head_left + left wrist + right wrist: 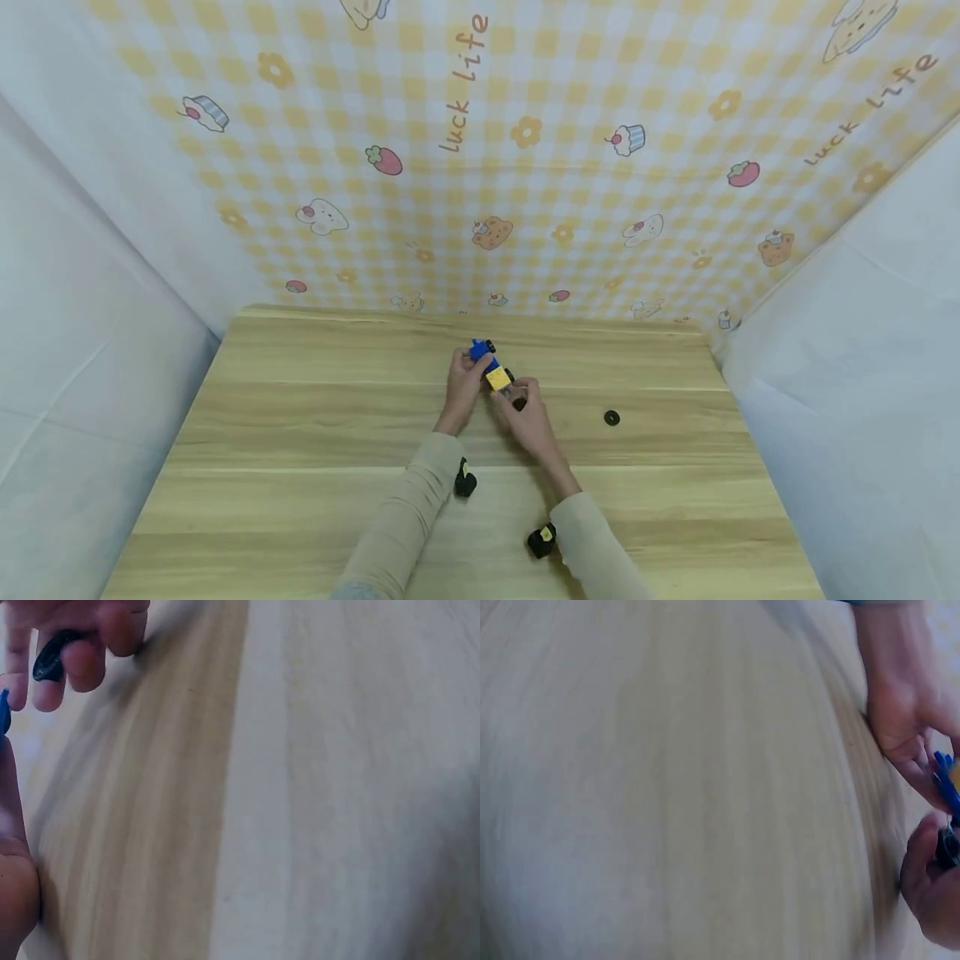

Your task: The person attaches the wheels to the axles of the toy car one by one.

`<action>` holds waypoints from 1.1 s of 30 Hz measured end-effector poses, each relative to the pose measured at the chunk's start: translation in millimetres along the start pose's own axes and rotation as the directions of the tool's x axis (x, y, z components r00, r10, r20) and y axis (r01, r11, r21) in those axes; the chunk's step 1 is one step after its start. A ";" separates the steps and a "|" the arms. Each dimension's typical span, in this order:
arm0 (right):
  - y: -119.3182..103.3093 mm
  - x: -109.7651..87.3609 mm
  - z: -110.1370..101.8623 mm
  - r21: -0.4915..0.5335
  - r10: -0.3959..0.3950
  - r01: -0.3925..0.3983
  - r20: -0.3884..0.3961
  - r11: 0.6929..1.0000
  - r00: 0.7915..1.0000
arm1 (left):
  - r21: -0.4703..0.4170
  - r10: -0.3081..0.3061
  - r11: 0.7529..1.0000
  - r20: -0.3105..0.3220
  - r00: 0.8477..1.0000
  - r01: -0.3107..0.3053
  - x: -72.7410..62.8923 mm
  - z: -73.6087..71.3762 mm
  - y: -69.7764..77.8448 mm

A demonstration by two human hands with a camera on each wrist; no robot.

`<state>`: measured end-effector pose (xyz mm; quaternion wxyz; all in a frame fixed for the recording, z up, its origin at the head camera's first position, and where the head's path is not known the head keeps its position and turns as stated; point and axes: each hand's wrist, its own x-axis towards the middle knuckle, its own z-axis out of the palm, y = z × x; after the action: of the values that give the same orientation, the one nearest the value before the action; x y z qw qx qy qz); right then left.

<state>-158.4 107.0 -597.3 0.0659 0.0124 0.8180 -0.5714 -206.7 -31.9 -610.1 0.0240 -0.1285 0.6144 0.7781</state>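
Near the hands (531, 423) — a ring (609, 420) (black) lies.

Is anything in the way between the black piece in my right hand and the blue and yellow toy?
No separate object shows between the black piece and the blue and yellow toy; the right hand's own fingers partly hide the gap. The loose black ring lies off to the right, out of the way.
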 end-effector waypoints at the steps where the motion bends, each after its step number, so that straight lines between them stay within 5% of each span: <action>1: 0.2 -0.4 0.6 -0.073 -0.028 0.027 -0.014 0.997 1.000 | -0.023 -0.004 1.000 0.000 1.000 0.004 0.2 0.0 -0.1; 5: 2.0 -0.7 2.6 -0.225 -0.110 0.090 -0.079 0.970 0.991 | -0.073 -0.015 0.997 0.010 1.000 0.016 0.5 -0.1 -1.1; 11: 3.5 2.6 -2.0 -0.256 -0.205 0.164 -0.142 0.953 0.968 | -0.075 -0.015 0.997 0.059 0.998 0.019 0.7 -1.0 -2.0; 17: -1.8 8.1 -21.6 -0.194 -0.143 0.107 -0.178 0.975 0.974 | -0.121 0.019 0.993 0.156 0.987 0.000 1.3 -3.6 -0.3; 20: -6.0 14.6 -36.7 -0.203 -0.119 0.094 -0.116 0.975 0.986 | -0.126 0.040 0.992 0.184 0.982 -0.017 2.7 -5.9 0.1; 24: -12.3 24.2 -55.9 -0.307 -0.109 0.126 0.071 0.943 0.991 | -0.019 0.080 0.997 0.244 0.966 -0.078 3.1 -7.2 0.0; 29: -22.3 33.6 -70.3 -0.366 -0.043 0.156 0.298 0.918 0.953 | 0.123 0.079 0.984 0.339 0.938 -0.128 -4.0 -6.0 1.6; 33: -25.1 40.8 -72.4 -0.351 0.000 0.132 0.353 0.927 0.936 | 0.236 0.060 0.957 0.403 0.913 -0.168 -8.4 -1.3 -1.7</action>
<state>-208.1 163.8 -554.4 0.1906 -0.1289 0.8860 -0.4026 -198.0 -31.7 -610.0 0.1176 0.0706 0.7021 0.6987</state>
